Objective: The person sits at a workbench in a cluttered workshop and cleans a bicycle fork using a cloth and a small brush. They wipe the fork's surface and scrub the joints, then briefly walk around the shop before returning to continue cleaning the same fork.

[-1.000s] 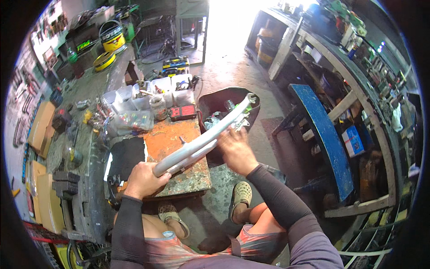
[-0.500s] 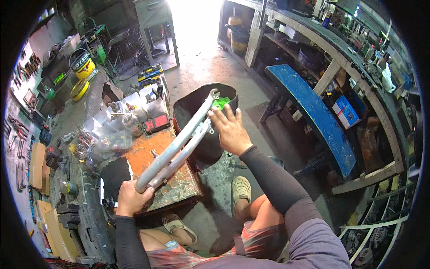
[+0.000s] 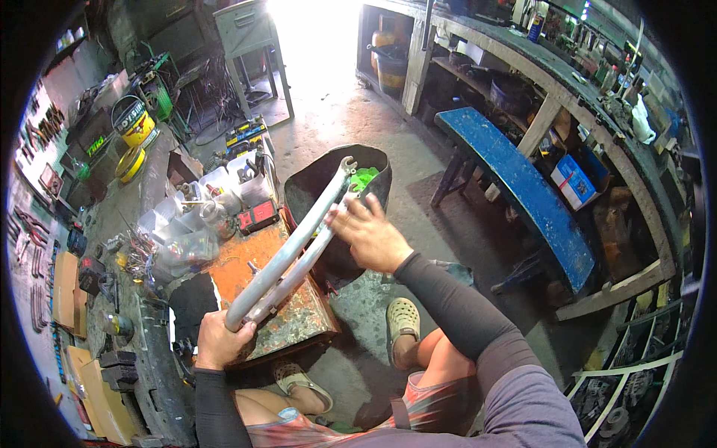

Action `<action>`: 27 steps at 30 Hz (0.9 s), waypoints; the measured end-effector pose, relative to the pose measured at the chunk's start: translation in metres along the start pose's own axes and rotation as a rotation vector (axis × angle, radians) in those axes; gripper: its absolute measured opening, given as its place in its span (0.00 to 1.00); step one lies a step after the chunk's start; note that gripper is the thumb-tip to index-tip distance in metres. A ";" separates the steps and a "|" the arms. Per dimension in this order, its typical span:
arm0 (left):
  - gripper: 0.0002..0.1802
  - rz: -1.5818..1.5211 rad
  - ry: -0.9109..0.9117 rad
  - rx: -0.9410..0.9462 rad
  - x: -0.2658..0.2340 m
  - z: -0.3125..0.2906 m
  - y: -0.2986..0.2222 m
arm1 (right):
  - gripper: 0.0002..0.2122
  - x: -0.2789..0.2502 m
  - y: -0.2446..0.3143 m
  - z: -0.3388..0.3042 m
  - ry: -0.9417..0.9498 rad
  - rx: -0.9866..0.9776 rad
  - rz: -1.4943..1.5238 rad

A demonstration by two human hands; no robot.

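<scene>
A bare-metal bicycle fork (image 3: 287,250) with two tubes and slotted far ends slants away from me over the paint-stained orange table top (image 3: 231,257). My left hand (image 3: 222,338) is closed around its near end. Along the right tube, my right hand (image 3: 367,235) lies against the metal near the far end, fingers stretched out and slightly blurred. Beyond the fork stands a black bin (image 3: 299,175), with something bright green (image 3: 364,178) in it.
To the left, clear plastic tubs (image 3: 187,246) and a red-and-black case (image 3: 258,216) crowd the bench. A blue plank bench (image 3: 515,190) stands right, before a wooden workbench (image 3: 549,123). A yellow bucket (image 3: 140,128) sits far left.
My right hand has slid down and left along the fork, toward me. The left hand keeps its hold, and the fork has shifted slightly left.
</scene>
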State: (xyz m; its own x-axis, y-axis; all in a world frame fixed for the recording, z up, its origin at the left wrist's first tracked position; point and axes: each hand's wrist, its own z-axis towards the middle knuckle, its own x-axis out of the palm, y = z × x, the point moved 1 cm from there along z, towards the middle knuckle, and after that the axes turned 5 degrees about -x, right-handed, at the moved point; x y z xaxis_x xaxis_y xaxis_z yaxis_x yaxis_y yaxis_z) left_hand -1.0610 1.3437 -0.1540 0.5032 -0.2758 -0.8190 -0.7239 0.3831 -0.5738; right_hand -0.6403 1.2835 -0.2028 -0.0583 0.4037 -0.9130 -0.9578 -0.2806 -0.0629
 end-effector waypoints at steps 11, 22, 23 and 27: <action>0.19 0.025 -0.006 -0.001 0.001 0.001 -0.001 | 0.41 -0.004 -0.003 -0.006 0.032 0.184 -0.126; 0.18 0.007 0.019 0.030 0.005 0.005 0.009 | 0.39 0.002 0.018 -0.019 0.009 0.124 -0.003; 0.18 -0.010 0.013 0.059 0.002 0.005 0.007 | 0.39 0.006 0.024 -0.021 0.017 0.096 0.025; 0.18 -0.042 0.064 -0.027 -0.006 0.004 -0.002 | 0.36 0.002 0.007 -0.016 -0.040 0.161 -0.058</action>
State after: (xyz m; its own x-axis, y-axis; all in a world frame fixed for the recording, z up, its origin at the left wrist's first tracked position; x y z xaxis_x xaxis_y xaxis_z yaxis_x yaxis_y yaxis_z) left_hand -1.0607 1.3478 -0.1485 0.5027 -0.3472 -0.7917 -0.7156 0.3466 -0.6064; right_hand -0.6427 1.2681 -0.2118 -0.0099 0.4504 -0.8928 -0.9924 -0.1141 -0.0465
